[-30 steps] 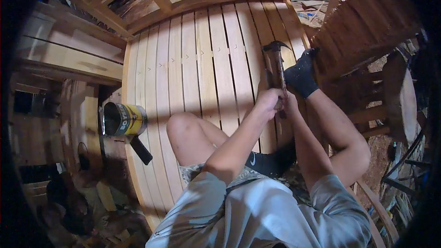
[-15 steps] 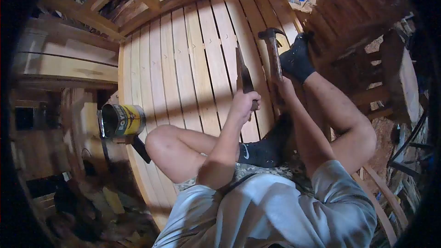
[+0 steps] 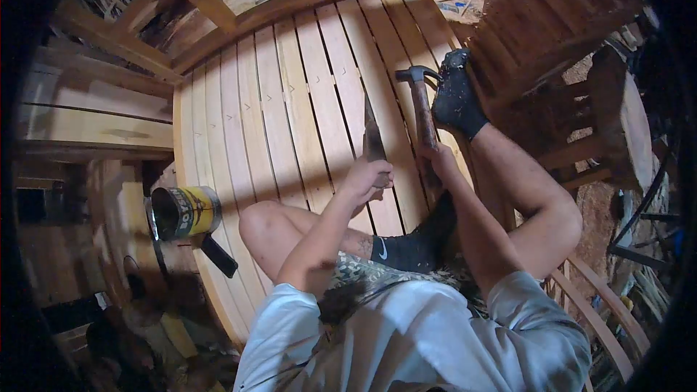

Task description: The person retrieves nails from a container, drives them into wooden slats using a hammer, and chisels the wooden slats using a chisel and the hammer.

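Observation:
My right hand (image 3: 441, 162) is wrapped round the lower handle of a claw hammer (image 3: 423, 105). The hammer's dark head points away from me, beside my socked foot (image 3: 459, 98). In my closed left hand (image 3: 370, 180) is a narrow dark pointed tool (image 3: 374, 138), its tip directed away from me; its exact kind cannot be made out. Both hands are above a slatted wooden panel (image 3: 276, 116) of pale boards with dark gaps, on which I sit. Small check-like marks run across the boards.
An open yellow-and-black can (image 3: 197, 212) stands at the panel's left edge, with a dark flat object (image 3: 218, 255) beside it. Wooden framing (image 3: 261, 14) borders the far side. Brown slatted woodwork (image 3: 552, 22) rises at the right, near scrap wood and a dark cable (image 3: 646, 203).
The view has shifted slightly, so the panel and my legs sit differently in it. The hammer and the pointed tool appear a little lower and further left; both hands keep their holds.

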Tool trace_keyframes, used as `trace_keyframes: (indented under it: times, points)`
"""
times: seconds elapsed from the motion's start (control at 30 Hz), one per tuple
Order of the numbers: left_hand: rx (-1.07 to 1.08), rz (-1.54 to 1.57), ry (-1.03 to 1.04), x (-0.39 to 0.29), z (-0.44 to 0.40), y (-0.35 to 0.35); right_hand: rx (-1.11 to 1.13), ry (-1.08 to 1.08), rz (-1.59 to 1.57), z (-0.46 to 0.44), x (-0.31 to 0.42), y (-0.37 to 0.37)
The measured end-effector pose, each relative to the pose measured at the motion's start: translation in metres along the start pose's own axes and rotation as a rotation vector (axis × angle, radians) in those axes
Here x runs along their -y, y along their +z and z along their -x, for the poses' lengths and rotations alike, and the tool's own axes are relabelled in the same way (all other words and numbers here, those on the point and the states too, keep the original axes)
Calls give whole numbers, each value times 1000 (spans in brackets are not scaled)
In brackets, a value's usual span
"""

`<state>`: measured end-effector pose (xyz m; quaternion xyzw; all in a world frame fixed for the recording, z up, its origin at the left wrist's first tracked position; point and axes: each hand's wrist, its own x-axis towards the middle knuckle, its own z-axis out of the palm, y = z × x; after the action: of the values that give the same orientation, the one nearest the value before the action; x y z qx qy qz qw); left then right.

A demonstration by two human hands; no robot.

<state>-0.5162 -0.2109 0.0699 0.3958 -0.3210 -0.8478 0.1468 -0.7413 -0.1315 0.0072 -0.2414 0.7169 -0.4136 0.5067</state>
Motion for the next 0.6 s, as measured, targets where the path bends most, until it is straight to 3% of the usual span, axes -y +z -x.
trace_keyframes:
  times: [0.17,0.23,0.27,0.33,0.47,0.53,0.57,0.6]
  points:
    - [70,-51,-52,-4,3,-16,13,-116,227,17,49,7]
    - [64,-10,-63,1,5,-17,-174,-594,307,28,72,15]
    - [58,-24,-85,-1,6,-18,-168,-587,315,41,97,20]
    - [51,-32,-101,-6,10,-21,33,-372,66,65,154,31]
    - [114,28,-120,-1,6,-25,39,-564,166,65,200,35]
    - [54,84,95,2,6,-18,76,-518,37,77,222,39]
    - [48,86,99,1,7,-20,80,-544,71,70,219,40]
    - [45,47,-27,1,6,-23,90,-546,71,60,209,45]
